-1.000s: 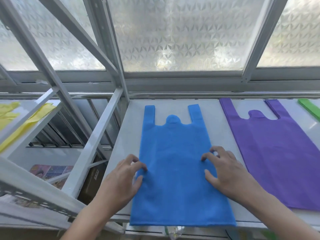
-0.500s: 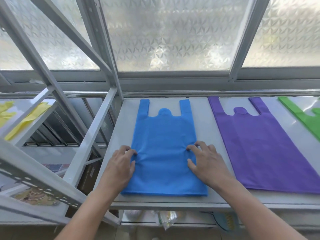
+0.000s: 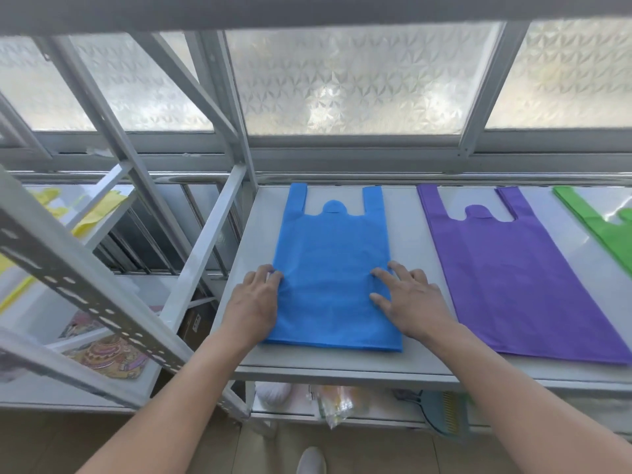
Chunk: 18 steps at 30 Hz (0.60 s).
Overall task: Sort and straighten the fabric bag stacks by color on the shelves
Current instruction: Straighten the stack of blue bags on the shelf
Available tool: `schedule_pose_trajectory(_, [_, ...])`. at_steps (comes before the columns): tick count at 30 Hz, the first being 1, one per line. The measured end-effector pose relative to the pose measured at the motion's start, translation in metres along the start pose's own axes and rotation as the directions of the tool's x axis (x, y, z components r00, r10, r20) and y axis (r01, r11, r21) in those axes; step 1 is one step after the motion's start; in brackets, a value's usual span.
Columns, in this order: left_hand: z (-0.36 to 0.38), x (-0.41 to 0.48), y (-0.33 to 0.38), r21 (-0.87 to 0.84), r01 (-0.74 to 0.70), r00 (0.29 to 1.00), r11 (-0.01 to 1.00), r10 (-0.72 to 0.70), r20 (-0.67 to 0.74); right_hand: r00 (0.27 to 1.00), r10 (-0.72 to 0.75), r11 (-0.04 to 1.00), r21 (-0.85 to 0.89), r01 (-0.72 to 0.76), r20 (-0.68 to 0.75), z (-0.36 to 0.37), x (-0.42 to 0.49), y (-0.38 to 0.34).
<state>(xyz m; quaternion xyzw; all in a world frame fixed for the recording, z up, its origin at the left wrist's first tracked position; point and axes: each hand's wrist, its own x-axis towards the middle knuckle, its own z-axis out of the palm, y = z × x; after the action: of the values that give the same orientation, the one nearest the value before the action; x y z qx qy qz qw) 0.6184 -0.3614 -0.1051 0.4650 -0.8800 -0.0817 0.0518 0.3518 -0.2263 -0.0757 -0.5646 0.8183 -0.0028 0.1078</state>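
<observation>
A blue fabric bag stack [image 3: 331, 268] lies flat on the grey shelf [image 3: 342, 366], handles pointing toward the window. My left hand [image 3: 254, 302] rests against its left edge, fingertips on the fabric. My right hand [image 3: 410, 302] lies spread on its right edge, fingers straight. A purple bag stack [image 3: 519, 275] lies flat to the right, and a green bag stack [image 3: 602, 227] shows at the far right, cut off by the frame. Yellow bags [image 3: 92, 213] lie on the neighbouring shelf at the left.
Slanted grey metal rack struts [image 3: 85, 299] cross the left side. A frosted window [image 3: 349, 83] runs behind the shelf. A lower shelf holds plastic packets [image 3: 338, 401] and a teal item [image 3: 441, 412]. A shoe [image 3: 309, 461] shows on the floor.
The view has pulled back and the blue stack now sits farther onto the shelf instead of overhanging its front edge. Both hands have flattened from curled fingers to straight ones on its sides.
</observation>
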Motion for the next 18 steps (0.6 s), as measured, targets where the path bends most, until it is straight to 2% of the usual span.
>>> schedule_pose_trajectory(2, [-0.005, -0.015, 0.004, 0.009, -0.05, 0.999, 0.999, 0.05, -0.016, 1.0, -0.019, 1.0, -0.015, 0.019, 0.005, -0.013, -0.019, -0.002])
schedule_pose_trajectory(8, [-0.08, -0.116, 0.031, -0.054, -0.153, 0.973, 0.987, 0.141, -0.182, 0.97, -0.151, 0.985, -0.108, 0.132, -0.192, -0.086, -0.116, -0.031])
schedule_pose_trajectory(14, [-0.179, -0.266, 0.045, -0.139, -0.11, 0.955, 0.984, 0.066, -0.289, 0.925, -0.251, 0.968, -0.062, 0.244, -0.286, -0.149, -0.23, -0.105])
schedule_pose_trajectory(16, [-0.2, -0.312, 0.035, -0.113, -0.123, 0.953, 0.986, 0.085, -0.292, 0.905, -0.293, 0.955, -0.05, 0.293, -0.307, -0.163, -0.26, -0.139])
schedule_pose_trajectory(18, [-0.213, -0.34, 0.012, -0.123, -0.073, 0.942, 0.99, 0.027, -0.336, 0.881, -0.35, 0.933, -0.038, 0.357, -0.318, -0.172, -0.279, -0.176])
